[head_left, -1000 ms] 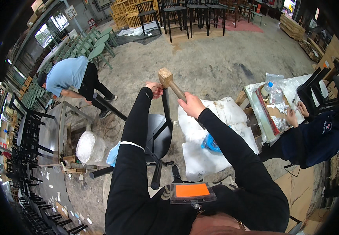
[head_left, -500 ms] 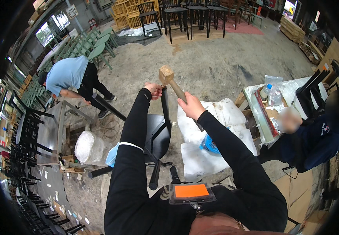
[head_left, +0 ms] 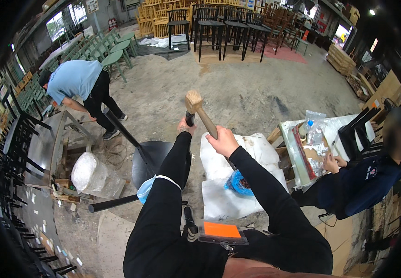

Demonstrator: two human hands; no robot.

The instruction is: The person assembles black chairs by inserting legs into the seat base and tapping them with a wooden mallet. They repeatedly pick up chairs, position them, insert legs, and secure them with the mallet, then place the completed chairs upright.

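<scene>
The left sleeve (head_left: 161, 211) is hiding much of the chair (head_left: 140, 169), and the leg (head_left: 190, 119) at the centre is showing only its tip above the hand. The dark round rim is cutting off the black chairs (head_left: 28, 134) at the left, and a blur is covering the head of a co-worker (head_left: 372, 180) at the right. Near the centre, the right grip (head_left: 223, 141) is clamping the mallet (head_left: 205, 120) by its handle; the mallet's head is sitting up and left of those fingers, overlapping the leg's tip in view, and I cannot tell whether they are touching. The left grip (head_left: 185, 126) is touching the leg just below its tip; whether its fingers are closing around it, I cannot tell. The mallet is showing blocky, pale wood, the leg smooth, black and round. Lower down, a crinkled blue bag (head_left: 234, 185) is lying on a wrinkled white sheet (head_left: 214, 199), holding brownish bits too small to make out.
</scene>
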